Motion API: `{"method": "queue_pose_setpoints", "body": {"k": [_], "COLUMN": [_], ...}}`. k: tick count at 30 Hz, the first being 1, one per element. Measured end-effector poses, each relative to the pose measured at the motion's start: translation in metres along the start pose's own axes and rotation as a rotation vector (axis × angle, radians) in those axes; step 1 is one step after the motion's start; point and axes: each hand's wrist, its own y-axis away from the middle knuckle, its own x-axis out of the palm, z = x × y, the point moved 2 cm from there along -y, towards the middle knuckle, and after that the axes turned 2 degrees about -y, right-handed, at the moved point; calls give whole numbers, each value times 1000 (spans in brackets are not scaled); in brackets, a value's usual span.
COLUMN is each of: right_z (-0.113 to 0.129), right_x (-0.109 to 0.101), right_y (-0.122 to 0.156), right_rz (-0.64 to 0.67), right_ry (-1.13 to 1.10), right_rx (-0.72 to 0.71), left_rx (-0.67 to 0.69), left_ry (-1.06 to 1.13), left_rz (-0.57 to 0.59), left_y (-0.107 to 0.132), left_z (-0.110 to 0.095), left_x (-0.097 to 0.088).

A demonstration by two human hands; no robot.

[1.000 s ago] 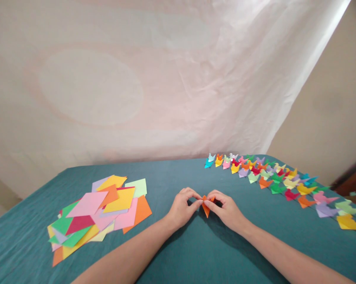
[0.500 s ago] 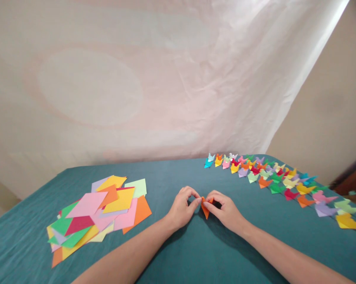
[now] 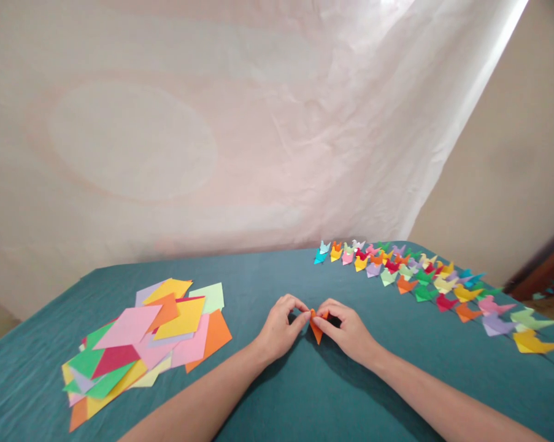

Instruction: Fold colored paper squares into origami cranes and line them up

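A small folded orange paper bird (image 3: 317, 332) is held just above the table, its pointed end hanging down toward me. My left hand (image 3: 281, 328) pinches its upper left tip between thumb and index finger. From the other side my right hand (image 3: 345, 328) grips the body, thumb in front and fingers behind. Part of the bird is hidden by the right fingers and thumb.
Loose coloured paper squares (image 3: 124, 328) lie in an overlapping heap on the left of the green-blue tablecloth (image 3: 258, 270). Rows of folded paper birds (image 3: 424, 293) stand along the right side. A pale cloth (image 3: 258, 123) hangs behind the table.
The view has shifted slightly, so the things on the table sit a little further left. Both hands keep their pinch on the orange bird; the left fingertips are now closer against its tip.
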Motion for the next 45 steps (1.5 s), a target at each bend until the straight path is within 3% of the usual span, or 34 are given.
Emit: {"method": "queue_pose_setpoints", "body": {"k": [12, 27, 31, 36, 45], "right_z": [2, -8, -5, -3, -3], "right_x": [-2, -6, -4, 1, 1], "right_y": [0, -2, -2, 1, 1], "right_rz": [-3, -123, -79, -12, -37], "right_ry": [-71, -50, -39, 52, 229], "right_rx": [18, 66, 32, -44, -79], "left_rx": [27, -84, -72, -48, -33], "left_ry": [-49, -56, -74, -36, -13], "left_rz": [57, -16, 32, 40, 40], "left_y": [-1, -3, -3, -3, -2], "left_z": [2, 4, 4, 4, 2], "left_x": [2, -2, 1, 3, 2]}}
